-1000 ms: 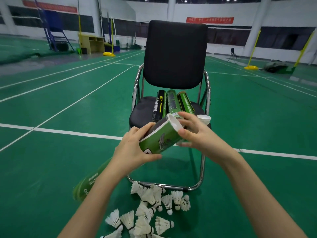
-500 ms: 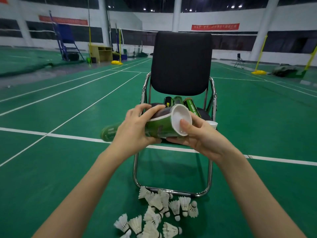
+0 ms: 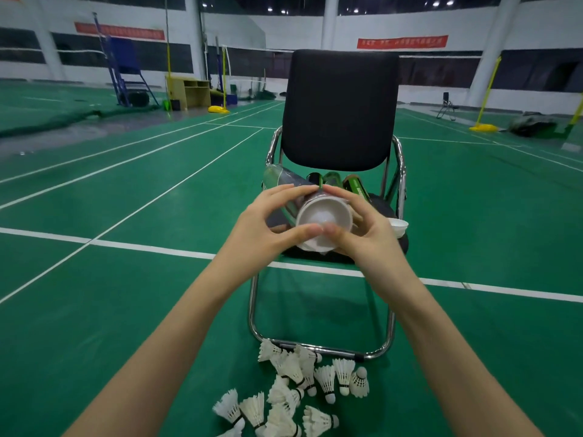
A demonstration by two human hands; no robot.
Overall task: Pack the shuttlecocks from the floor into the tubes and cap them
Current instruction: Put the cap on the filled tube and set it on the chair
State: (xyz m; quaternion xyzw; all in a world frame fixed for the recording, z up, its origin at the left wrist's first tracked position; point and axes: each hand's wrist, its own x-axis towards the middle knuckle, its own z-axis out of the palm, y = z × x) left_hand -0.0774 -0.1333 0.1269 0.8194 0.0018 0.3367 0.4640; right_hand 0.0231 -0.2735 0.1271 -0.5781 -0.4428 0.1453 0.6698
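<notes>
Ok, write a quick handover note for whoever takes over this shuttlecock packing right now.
Left hand and right hand both grip the tube, its white-capped end facing the camera.
Three more tubes lie on the chair seat, with a loose white cap at the seat's right edge.
Whether the held cap is fully seated cannot be told.
Left: a pile of shuttlecocks on the floor still needs packing and capping.

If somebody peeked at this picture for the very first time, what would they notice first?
Probably the two hands in the middle: the left hand and right hand hold a green tube with its white cap facing the camera. Right behind stands a black chair with more tubes on its seat. On the green floor below lies a heap of white shuttlecocks.
</notes>
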